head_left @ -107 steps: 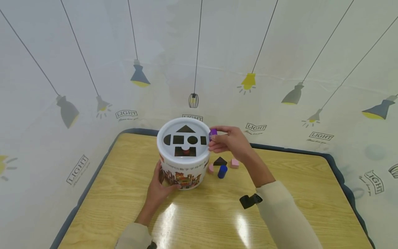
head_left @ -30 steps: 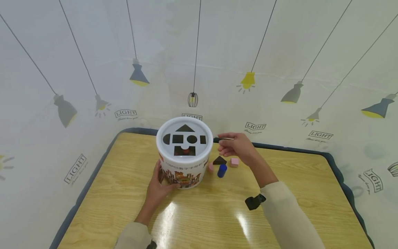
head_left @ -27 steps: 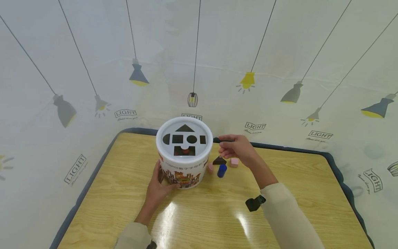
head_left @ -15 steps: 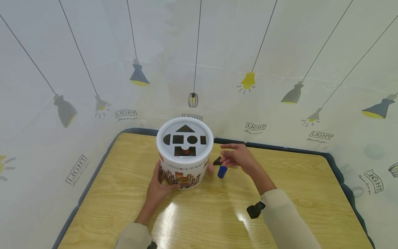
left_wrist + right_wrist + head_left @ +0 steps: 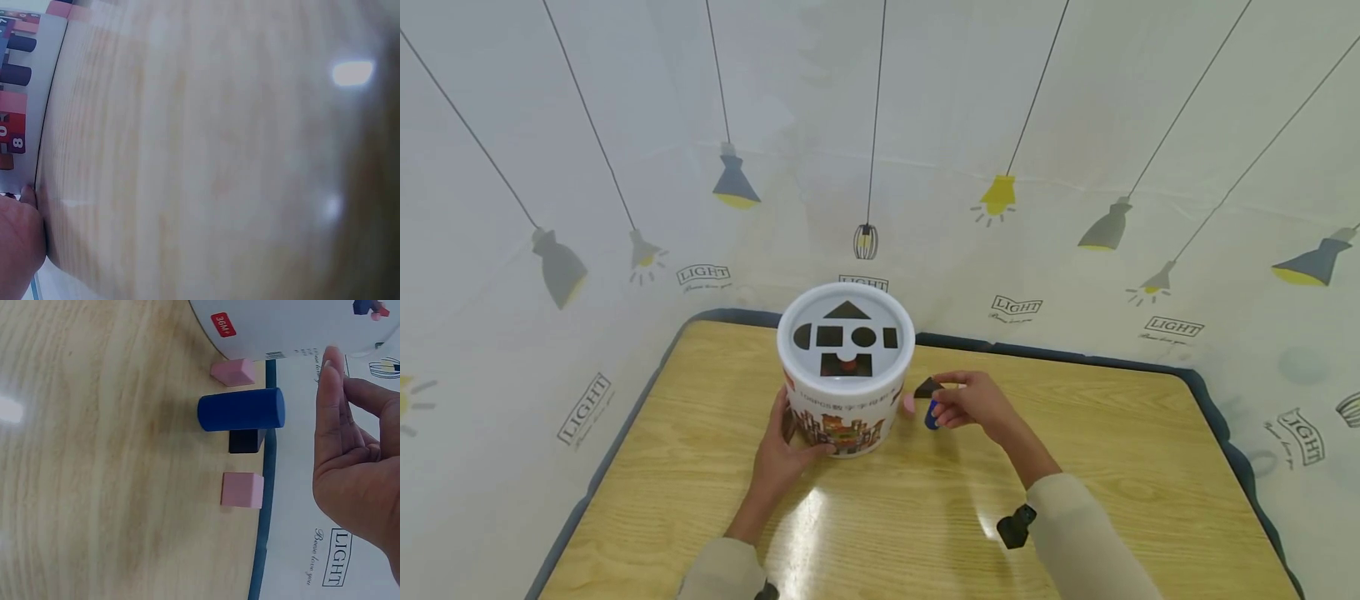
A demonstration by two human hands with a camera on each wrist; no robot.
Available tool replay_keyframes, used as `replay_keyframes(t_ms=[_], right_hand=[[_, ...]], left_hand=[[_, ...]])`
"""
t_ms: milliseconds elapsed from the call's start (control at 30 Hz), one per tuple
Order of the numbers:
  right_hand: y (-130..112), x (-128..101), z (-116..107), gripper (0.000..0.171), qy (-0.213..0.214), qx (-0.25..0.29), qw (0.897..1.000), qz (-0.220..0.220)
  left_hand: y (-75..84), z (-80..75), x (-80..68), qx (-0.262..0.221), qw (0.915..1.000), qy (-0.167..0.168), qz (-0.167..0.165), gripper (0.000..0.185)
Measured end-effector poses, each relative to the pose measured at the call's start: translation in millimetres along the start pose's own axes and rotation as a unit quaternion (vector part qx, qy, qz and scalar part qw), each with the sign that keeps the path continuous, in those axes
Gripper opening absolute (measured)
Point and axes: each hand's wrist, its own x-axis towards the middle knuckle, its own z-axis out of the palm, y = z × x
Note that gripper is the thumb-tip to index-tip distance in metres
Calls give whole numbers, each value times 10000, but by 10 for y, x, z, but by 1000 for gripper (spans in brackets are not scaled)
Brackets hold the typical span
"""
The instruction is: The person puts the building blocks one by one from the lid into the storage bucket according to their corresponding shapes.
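In the head view, my left hand [image 5: 786, 454] grips the near left side of a white bucket [image 5: 846, 421]. The left wrist view shows that hand [image 5: 19, 240] against the bucket's printed wall [image 5: 34, 106]. My right hand [image 5: 981, 404] holds nothing, its fingers loosely bent. It reaches over a blue cylinder block [image 5: 932, 414] and a black triangle block [image 5: 927, 388], overlapping both in the head view. In the right wrist view the right hand [image 5: 356, 444] is apart from the blocks. A pink cube [image 5: 242, 489] and another pink block [image 5: 236, 372] lie there, the cube hidden from the head view.
The bucket's white lid [image 5: 797, 367] has several shaped holes: triangle, half-round, square, circle, rectangle and arch. Something red shows in the arch hole. The wooden table [image 5: 1075, 467] ends in a dark blue edge [image 5: 1097, 361] against a lamp-patterned wall [image 5: 1225, 275].
Earlier my right hand pinched a purple block at the lid's right rim; that block is out of sight now. The emptied hand has come down to the blocks. The left hand stays on the bucket.
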Motion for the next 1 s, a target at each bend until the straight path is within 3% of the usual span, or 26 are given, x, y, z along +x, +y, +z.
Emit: replay_keyframes(t_ms=[600, 1000], right_hand=[[334, 91, 95, 42, 185, -45, 9989, 420], [370, 90, 144, 41, 221, -20, 9993, 307]], left_hand=[[-18, 9, 6, 13, 9998, 79, 188, 123], [-25, 3, 4, 19, 9999, 53, 138, 122]])
